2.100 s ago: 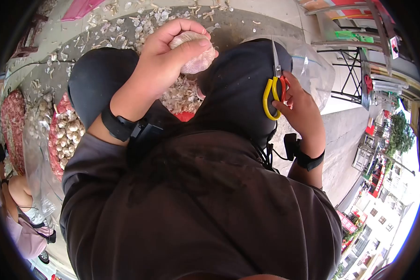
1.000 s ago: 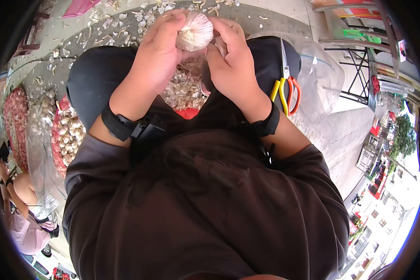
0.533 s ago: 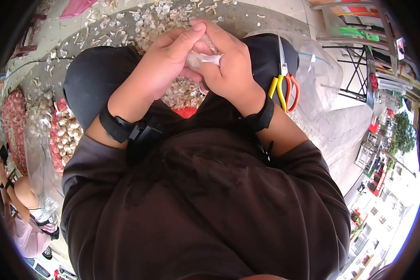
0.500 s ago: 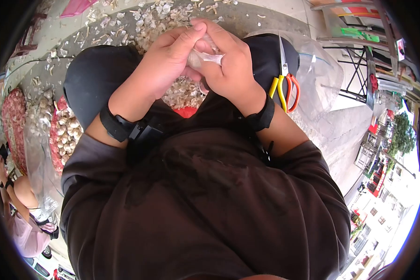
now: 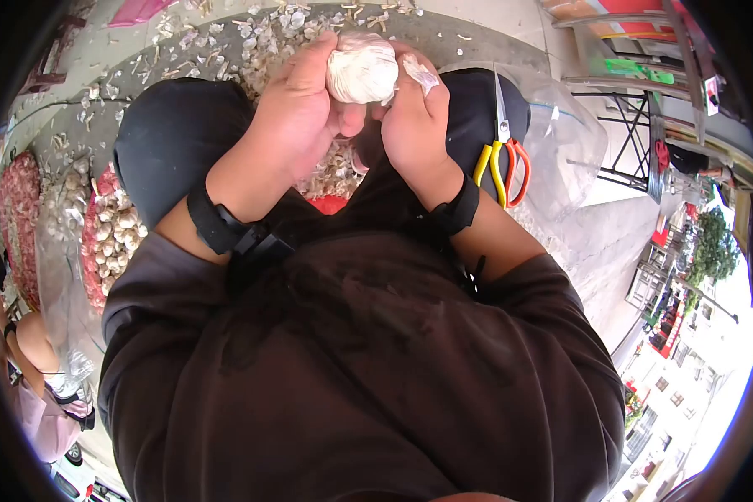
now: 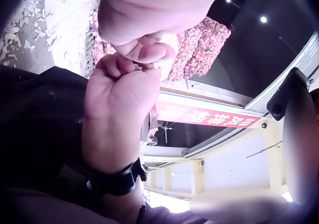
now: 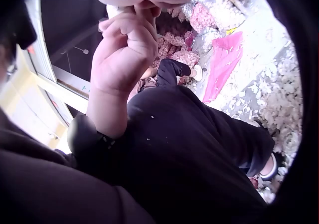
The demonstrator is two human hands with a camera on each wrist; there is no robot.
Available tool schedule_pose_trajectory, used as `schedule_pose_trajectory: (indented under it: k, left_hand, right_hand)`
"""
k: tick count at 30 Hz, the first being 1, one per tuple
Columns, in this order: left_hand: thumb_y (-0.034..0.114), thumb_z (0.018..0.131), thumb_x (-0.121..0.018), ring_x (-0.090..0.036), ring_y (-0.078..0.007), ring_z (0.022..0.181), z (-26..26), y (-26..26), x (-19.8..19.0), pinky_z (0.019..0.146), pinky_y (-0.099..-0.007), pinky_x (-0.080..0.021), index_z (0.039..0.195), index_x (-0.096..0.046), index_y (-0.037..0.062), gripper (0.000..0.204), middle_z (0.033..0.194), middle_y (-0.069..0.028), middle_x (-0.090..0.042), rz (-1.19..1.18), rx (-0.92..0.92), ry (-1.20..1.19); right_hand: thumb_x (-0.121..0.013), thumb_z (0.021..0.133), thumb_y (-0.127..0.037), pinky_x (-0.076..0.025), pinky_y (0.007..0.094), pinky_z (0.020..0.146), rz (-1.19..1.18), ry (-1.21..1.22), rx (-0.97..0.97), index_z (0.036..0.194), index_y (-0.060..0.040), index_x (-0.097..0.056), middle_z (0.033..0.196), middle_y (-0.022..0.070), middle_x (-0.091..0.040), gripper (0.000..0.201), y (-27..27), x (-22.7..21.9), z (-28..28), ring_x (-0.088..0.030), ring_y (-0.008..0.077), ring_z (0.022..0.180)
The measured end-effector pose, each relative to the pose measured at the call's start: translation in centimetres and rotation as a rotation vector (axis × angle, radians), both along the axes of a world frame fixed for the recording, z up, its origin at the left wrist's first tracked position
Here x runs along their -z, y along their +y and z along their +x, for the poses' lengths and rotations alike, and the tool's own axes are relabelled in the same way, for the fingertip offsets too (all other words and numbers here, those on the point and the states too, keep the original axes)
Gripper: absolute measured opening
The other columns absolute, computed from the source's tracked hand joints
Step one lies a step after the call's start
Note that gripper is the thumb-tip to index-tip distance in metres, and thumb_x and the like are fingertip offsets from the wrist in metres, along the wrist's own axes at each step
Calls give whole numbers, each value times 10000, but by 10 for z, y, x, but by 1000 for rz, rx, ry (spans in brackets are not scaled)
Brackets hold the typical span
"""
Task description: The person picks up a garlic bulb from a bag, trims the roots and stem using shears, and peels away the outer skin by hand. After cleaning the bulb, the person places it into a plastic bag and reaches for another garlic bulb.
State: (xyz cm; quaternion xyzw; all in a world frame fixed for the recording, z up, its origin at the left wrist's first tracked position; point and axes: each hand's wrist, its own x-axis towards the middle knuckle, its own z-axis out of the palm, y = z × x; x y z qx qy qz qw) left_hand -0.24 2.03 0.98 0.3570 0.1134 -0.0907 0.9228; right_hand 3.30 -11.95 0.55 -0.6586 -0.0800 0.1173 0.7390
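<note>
Left hand (image 6: 154, 9) large at top, fingers curled in about a pale garlic bulb (image 6: 171, 40), mostly hidden. Right hand (image 6: 119, 94) just below, fingers bent, tips close against the left's; black band (image 6: 117, 181) round its wrist. Behind the bulb: full pink sacks (image 6: 207, 44). Upper left, pale scraps (image 6: 22, 39) strewn on grey floor. Dark trousers (image 6: 42, 102) at left. Beyond: red banner (image 6: 214, 116), white characters; bright lights (image 6: 263, 19) against dark ceiling.

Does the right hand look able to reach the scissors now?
Probably yes: the scissors lie uncovered on the right leg, nothing visible blocks the way, but the right hand is busy at the garlic bulb.
</note>
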Motion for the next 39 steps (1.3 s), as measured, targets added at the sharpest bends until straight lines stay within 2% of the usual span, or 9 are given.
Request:
schedule_pose_trajectory:
  k: [4, 7, 12, 15, 19, 25, 32, 35, 39]
  left_hand:
    - [377, 1011, -385, -666, -193, 815, 4, 10, -4, 721, -309, -549, 1257, -493, 67, 410, 1073, -84, -654, 82, -51, 0]
    - [345, 984, -409, -678, -221, 830, 3, 18, -5, 726, -318, -559, 1279, -466, 68, 408, 1098, -96, -649, 91, -75, 28]
    - [360, 961, -442, -635, -182, 696, 1, 30, -1, 629, -314, -532, 1135, -563, 67, 361, 965, -74, -665, -2, 38, -3]
    - [448, 966, -455, -579, -131, 630, 1, 30, -6, 571, -281, -482, 1086, -601, 84, 410, 889, -33, -657, 45, 150, 51]
    - [481, 957, -510, -552, -102, 591, 2, 24, -2, 552, -283, -476, 982, -621, 109, 389, 804, -4, -615, 101, 145, 106]
    - [365, 966, -544, -577, -88, 714, 1, 19, -5, 637, -270, -499, 1029, -609, 97, 283, 884, -4, -622, 67, 217, 25]
    - [265, 984, -490, -653, -210, 954, 0, 14, -14, 859, -354, -550, 1271, -470, 41, 364, 1063, -88, -616, 149, 88, 3]
    - [275, 992, -461, -652, -229, 967, -1, 13, -8, 849, -357, -552, 1268, -461, 37, 364, 1070, -99, -606, 222, 74, 49]
    - [326, 1012, -421, -612, -163, 771, -5, 6, 2, 695, -299, -530, 1221, -479, 51, 350, 970, -81, -590, 480, 121, 58]
  right_hand:
    - [-594, 865, -35, -452, 316, 926, -166, -320, -10, 1296, -30, -474, 1154, 119, -572, 448, -2, 10, 11, -557, 182, 1032]
    - [-636, 766, -17, -419, 358, 992, -713, -597, 0, 1331, -35, -444, 1239, 165, -533, 597, -9, 4, 14, -541, 253, 1114]
    - [-660, 800, -31, -435, 380, 992, -109, -450, -404, 1427, -14, -358, 1251, 191, -501, 696, -4, -1, 8, -551, 298, 1114]
    - [-661, 868, -89, -480, 369, 907, -81, -361, -402, 1394, 0, -412, 1154, 169, -541, 590, -5, -10, 5, -582, 259, 1055]
    - [-562, 974, -189, -505, 344, 779, -481, -763, -268, 1290, 25, -508, 1026, 137, -597, 386, -8, -8, 10, -614, 212, 915]
    - [-535, 973, -145, -511, 371, 774, -298, -380, -140, 1259, -23, -561, 980, 137, -639, 312, -11, -21, -6, -625, 287, 840]
    - [-431, 922, -25, -361, 362, 1051, -747, -773, 21, 1314, -56, -533, 1245, 170, -555, 407, -10, 5, 7, -507, 283, 1178]
    - [-523, 899, -105, -487, 380, 855, -301, -617, -50, 1226, -18, -558, 1073, 186, -627, 340, -10, 8, 15, -614, 344, 944]
    - [-556, 951, -229, -522, 348, 734, -551, -504, -169, 1192, -7, -562, 913, 150, -670, 328, -5, -8, 3, -656, 306, 796]
